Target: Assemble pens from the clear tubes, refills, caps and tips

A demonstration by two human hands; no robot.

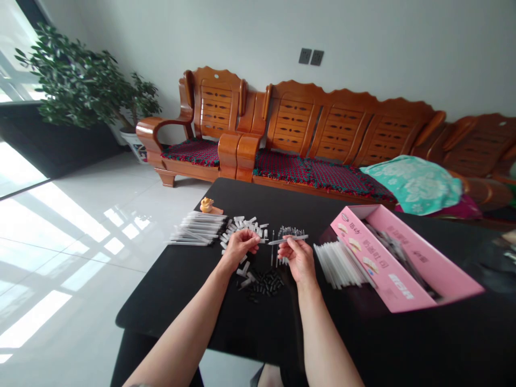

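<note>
My right hand pinches a slim, pale pen between thumb and fingers, its pointed tip to the left. Just left of that tip, my left hand has thumb and fingertips pressed together; whatever small thing they hold cannot be made out. White pen caps lie scattered behind and around the left hand. Beyond the right hand are thin pen refills with metallic tips. Small black plugs form a heap between my forearms. Whitish pen barrels lie in a row to the right.
A stack of pens lies at the table's left, near a small orange figurine. On the right stands an open pink box with dark contents. Behind the black table is a wooden sofa; a potted plant stands far left.
</note>
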